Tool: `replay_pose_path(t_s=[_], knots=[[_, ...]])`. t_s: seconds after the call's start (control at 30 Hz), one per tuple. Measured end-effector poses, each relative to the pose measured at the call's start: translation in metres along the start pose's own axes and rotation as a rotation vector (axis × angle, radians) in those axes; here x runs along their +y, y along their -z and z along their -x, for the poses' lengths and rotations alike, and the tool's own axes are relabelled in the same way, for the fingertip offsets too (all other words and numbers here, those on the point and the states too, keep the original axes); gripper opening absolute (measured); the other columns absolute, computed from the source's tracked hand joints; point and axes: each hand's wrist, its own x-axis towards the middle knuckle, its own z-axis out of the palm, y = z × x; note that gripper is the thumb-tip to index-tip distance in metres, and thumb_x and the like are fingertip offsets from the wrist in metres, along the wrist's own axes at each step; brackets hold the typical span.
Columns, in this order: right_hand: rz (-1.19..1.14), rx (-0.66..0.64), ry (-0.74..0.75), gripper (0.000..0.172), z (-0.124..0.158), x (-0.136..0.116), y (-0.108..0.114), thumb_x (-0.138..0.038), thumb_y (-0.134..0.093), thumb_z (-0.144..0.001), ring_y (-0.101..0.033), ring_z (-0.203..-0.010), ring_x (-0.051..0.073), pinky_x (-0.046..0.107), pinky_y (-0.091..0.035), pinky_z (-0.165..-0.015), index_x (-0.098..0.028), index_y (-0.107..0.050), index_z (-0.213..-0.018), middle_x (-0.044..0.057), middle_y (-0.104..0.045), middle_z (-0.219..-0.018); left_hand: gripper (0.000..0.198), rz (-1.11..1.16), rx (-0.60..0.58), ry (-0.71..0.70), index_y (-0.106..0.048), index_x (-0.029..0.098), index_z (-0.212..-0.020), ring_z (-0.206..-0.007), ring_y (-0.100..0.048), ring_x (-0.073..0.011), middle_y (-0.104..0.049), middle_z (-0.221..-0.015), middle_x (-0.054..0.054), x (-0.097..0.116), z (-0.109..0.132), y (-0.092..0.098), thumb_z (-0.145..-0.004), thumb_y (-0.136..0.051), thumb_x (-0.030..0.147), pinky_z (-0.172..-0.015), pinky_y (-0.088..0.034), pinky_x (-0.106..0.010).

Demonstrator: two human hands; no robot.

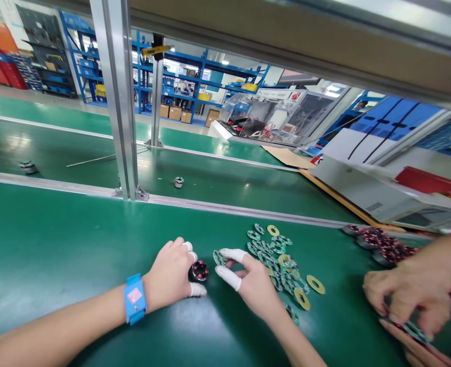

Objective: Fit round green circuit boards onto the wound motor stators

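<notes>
**Right hand [261,290] pinches a ring board [219,258] beside the wound core [200,271]**

Down at the front, the left hand [171,270], blue strap [135,299] on its wrist, has white-capped fingers curled around that dark core, red windings facing up! Just beside it, the right thumb and finger, also white-capped, grip the green board on edge, with a narrow gap to the core. Right by that hand, a loose heap of ring boards [274,255] spreads over the green worktop [76,224], yellow rings [312,281] mixed in. Over on the right, a co-worker's hands [408,293] clasp another green board [416,331], dark copper-wound parts [381,244] bunched behind them. Beyond the metal rail [225,207], two small round parts [178,182] stand well apart on a green strip [225,186]. Further back sits a white machine [279,97] with a red button [294,96], and at the very back, blue shelving [201,76] carries boxes and bins.
</notes>
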Motion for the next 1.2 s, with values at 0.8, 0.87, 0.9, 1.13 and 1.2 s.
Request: replay_pose_path(t_s=[0.8, 0.87, 0.9, 1.13, 1.2], knots=[[0.524, -0.09, 0.32, 0.027, 0.012, -0.01, -0.022, -0.024, -0.063, -0.075, -0.064, -0.079, 0.024, 0.034, -0.053, -0.067, -0.018, -0.068, -0.101, 0.008, -0.069, -0.087, 0.039, 0.006, 0.013, 0.036, -0.061, 0.015, -0.074, -0.079, -0.05, -0.0238, -0.059, -0.079, -0.009, -0.002, -0.002, -0.015, -0.072, -0.061, 0.054, -0.066, -0.039, -0.034], [0.501, -0.094, 0.31, 0.027, 0.012, -0.009, -0.022, -0.023, -0.064, -0.074, -0.064, -0.081, 0.023, 0.033, -0.053, -0.069, -0.018, -0.068, -0.101, 0.008, -0.069, -0.088, 0.038, 0.003, 0.015, 0.036, -0.061, 0.016, -0.073, -0.078, -0.051, -0.0236, -0.059, -0.079, -0.008, -0.002, -0.002, -0.016, -0.07, -0.063, 0.054, -0.066, -0.039, -0.033], [0.49, -0.088, 0.316, 0.028, 0.011, -0.009, -0.021, -0.022, -0.065, -0.074, -0.064, -0.082, 0.023, 0.033, -0.053, -0.071, -0.018, -0.068, -0.101, 0.008, -0.069, -0.09, 0.038, 0.002, 0.017, 0.033, -0.06, 0.016, -0.073, -0.079, -0.051, -0.0237, -0.059, -0.079, -0.008, -0.002, -0.002, -0.016, -0.069, -0.064, 0.054, -0.066, -0.039, -0.033], [0.472, -0.083, 0.377, 0.03, 0.01, -0.004, -0.019, -0.02, -0.067, -0.073, -0.063, -0.086, 0.024, 0.035, -0.053, -0.074, -0.017, -0.067, -0.102, 0.009, -0.068, -0.093, 0.043, 0.003, 0.036, 0.018, -0.06, 0.016, -0.073, -0.078, -0.051, -0.023, -0.059, -0.079, -0.007, -0.004, -0.002, -0.018, -0.073, -0.057, 0.059, -0.065, -0.039, -0.034], [0.473, -0.093, 0.373, 0.031, 0.01, -0.004, -0.019, -0.02, -0.067, -0.073, -0.062, -0.087, 0.024, 0.036, -0.053, -0.074, -0.016, -0.067, -0.103, 0.01, -0.068, -0.094, 0.045, 0.005, 0.032, 0.019, -0.06, 0.016, -0.072, -0.078, -0.051, -0.0227, -0.059, -0.079, -0.007, -0.004, -0.001, -0.017, -0.074, -0.054, 0.061, -0.065, -0.038, -0.034]])
